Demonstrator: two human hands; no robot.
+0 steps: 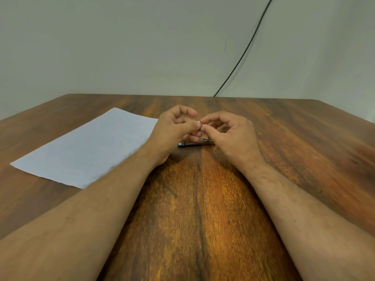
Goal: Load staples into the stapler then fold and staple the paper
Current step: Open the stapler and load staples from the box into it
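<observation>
Currently both hands meet over the middle of the wooden table (203, 199), fingertips nearly touching. Left hand (174, 130): thumb and forefinger curled together, pinching a small white item (199, 123) (too small to identify; poss. a staple strip or its box). Right hand (227, 134): thumb and forefinger likewise curled onto the same item from the right side, other fingers arched loosely above.

Stapler (194, 144) lies flat on the table directly below the hands, mostly hidden by them; only a blue edge and some metal parts show, so whether it is opened cannot be told.

Sheet of paper (87, 147), white, unfolded, lies flat on the table left of the hands, its right far corner just beside the left wrist.

Black cable (249, 43) runs down the pale wall (121, 47) behind the table's far edge, right of centre.
</observation>
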